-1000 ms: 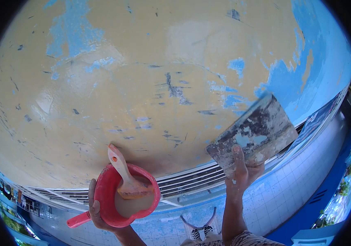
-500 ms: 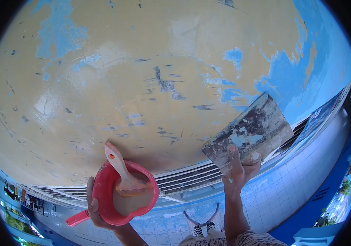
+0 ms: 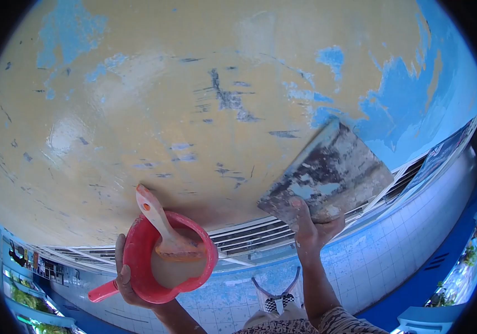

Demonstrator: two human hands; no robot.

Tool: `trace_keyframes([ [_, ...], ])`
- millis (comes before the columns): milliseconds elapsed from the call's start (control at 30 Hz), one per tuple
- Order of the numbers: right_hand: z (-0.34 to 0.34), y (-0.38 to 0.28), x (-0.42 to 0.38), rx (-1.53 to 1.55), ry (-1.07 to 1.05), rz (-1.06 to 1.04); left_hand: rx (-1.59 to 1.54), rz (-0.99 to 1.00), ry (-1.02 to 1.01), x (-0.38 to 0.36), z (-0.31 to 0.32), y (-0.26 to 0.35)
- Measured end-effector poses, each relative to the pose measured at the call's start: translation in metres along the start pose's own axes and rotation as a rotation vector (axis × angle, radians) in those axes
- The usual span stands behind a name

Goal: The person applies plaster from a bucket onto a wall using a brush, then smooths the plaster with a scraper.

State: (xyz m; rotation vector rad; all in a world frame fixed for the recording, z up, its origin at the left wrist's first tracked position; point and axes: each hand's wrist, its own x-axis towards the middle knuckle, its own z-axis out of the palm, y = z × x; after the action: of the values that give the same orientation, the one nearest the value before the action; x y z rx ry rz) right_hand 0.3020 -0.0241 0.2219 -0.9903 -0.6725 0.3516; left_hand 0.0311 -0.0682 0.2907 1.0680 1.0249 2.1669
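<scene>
I am looking up at a ceiling (image 3: 155, 111) covered in tan filler with blue paint patches. My right hand (image 3: 308, 226) grips a wide metal scraper blade (image 3: 327, 172), crusted with dried filler, its top edge against the ceiling by a blue patch. My left hand (image 3: 124, 278) holds a red plastic dipper (image 3: 194, 275) by its rim, its handle pointing down left. The dipper holds pale liquid, and a paintbrush (image 3: 163, 225) with a wooden handle stands in it.
A white louvred vent (image 3: 249, 234) runs along where the ceiling meets a blue-and-white tiled wall (image 3: 372, 261). A large area of bare blue paint (image 3: 416, 106) lies at the right. Greenery and buildings show at the lower left and right edges.
The scraper and my right hand have shifted left and slightly up along the ceiling. The dipper has stayed roughly in place, drifting a little left.
</scene>
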Motion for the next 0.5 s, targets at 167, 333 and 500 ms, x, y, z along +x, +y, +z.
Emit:
trace_keyframes([
  [167, 0.009, 0.004, -0.006, 0.178, 0.077, 0.031, -0.132, -0.092, 0.102, 0.001, 0.007, 0.004],
  [333, 0.002, 0.004, -0.004, 0.002, -0.114, -0.075, -0.124, -0.079, 0.045, 0.002, 0.001, 0.003],
  [500, 0.006, -0.012, 0.0, 0.198, 0.013, 0.099, 0.082, 0.175, -0.13, 0.003, -0.024, -0.019],
])
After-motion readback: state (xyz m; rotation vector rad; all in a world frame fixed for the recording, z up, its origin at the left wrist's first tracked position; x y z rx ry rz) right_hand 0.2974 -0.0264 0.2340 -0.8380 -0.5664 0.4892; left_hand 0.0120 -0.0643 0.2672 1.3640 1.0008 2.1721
